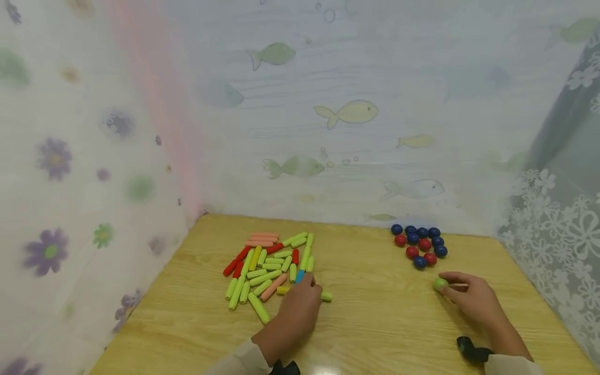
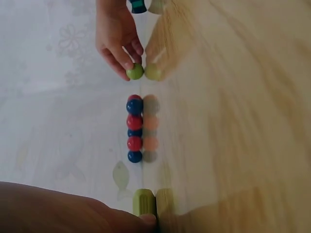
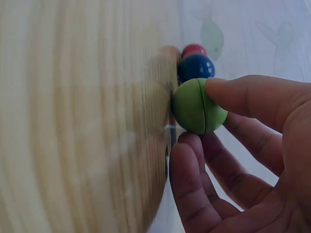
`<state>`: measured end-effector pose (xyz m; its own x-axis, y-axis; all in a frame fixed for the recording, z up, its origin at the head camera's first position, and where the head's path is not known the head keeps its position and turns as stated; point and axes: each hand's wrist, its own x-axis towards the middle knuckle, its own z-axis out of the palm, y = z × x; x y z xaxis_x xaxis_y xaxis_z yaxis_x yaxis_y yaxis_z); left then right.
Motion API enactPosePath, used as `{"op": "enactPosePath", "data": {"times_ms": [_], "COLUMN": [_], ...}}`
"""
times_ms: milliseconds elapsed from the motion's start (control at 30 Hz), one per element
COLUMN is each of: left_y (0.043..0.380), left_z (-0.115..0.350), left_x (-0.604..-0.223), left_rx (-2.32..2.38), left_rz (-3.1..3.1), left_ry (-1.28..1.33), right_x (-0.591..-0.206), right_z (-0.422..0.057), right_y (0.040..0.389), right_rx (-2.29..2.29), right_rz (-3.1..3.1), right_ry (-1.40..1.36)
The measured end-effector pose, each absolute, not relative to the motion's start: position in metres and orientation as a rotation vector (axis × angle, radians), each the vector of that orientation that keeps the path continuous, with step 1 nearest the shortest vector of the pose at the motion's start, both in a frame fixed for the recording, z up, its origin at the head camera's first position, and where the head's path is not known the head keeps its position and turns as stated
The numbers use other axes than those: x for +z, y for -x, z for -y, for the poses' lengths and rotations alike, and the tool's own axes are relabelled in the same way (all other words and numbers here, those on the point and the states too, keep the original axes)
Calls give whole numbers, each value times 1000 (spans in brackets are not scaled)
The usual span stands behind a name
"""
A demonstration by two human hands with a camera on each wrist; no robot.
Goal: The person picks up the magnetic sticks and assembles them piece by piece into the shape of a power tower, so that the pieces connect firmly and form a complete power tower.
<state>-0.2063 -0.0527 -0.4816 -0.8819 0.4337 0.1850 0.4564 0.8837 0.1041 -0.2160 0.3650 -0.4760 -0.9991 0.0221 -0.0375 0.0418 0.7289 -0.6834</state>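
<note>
My left hand (image 1: 300,304) is low over the near right side of a group of coloured sticks, fingers curled down. Its thumb lies against a green stick (image 2: 144,203) in the left wrist view; the same green stick (image 1: 326,297) pokes out right of the hand. The other fingertips are hidden. A yellow stick (image 1: 283,290) and a blue stick (image 1: 300,276) are right beside them. With thumb and fingers my right hand (image 1: 473,299) pinches a green ball (image 3: 199,106) with a seam, close to the tabletop, just nearer than several blue balls (image 1: 419,262) and red balls (image 1: 430,259).
Green, red and orange sticks (image 1: 262,238) lie close together on the left of the wooden table (image 1: 365,312). One green stick (image 1: 259,308) lies nearer, by my left wrist. Curtains printed with fish and flowers (image 1: 351,112) enclose the table's back and sides.
</note>
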Motion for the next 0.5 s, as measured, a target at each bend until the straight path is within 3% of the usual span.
{"op": "enactPosePath", "data": {"times_ms": [500], "left_y": [208], "left_z": [54], "left_x": [-487], "left_rx": [-216], "left_rz": [2819], "left_ry": [758], "right_x": [-479], "right_z": [-273], "right_y": [212], "right_rx": [-1341], "right_rz": [-2745], "right_ry": [73]}}
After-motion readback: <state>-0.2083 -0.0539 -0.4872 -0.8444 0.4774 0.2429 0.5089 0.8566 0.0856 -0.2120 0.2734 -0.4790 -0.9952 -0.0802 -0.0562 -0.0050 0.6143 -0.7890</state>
